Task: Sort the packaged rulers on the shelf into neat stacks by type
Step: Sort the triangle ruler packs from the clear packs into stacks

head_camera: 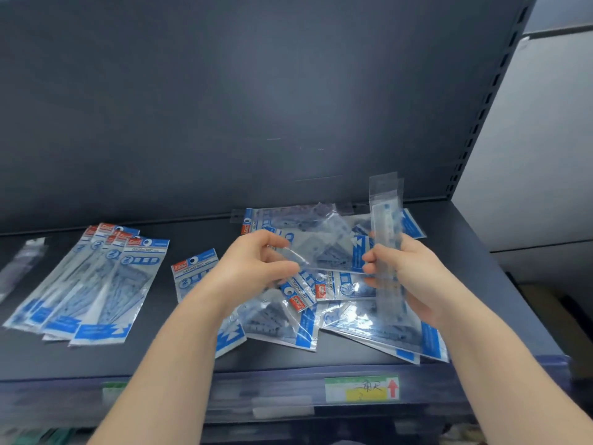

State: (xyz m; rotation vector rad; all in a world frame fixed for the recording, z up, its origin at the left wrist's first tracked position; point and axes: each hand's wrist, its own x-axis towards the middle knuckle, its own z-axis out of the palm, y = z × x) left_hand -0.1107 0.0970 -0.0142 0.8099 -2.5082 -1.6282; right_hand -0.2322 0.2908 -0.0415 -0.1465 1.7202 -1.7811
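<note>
Nearest, one price label (361, 389) marks the shelf (160, 358) edge. Over a loose pile (276, 322) of packets, the left hand (253, 268) pinches one clear packet (321, 252); the right hand (404, 271) grips one narrow ruler packet (386, 226) upright. About five fanned packets (96, 284) lie left.

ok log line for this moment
left hand: pinches clear blue-labelled plastic packet | right hand: holds long clear-sleeved straight ruler upright | fanned stack of blue-labelled packets: dark shelf left

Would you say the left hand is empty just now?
No, the left hand pinches the edge of a clear pack above the pile.
</note>
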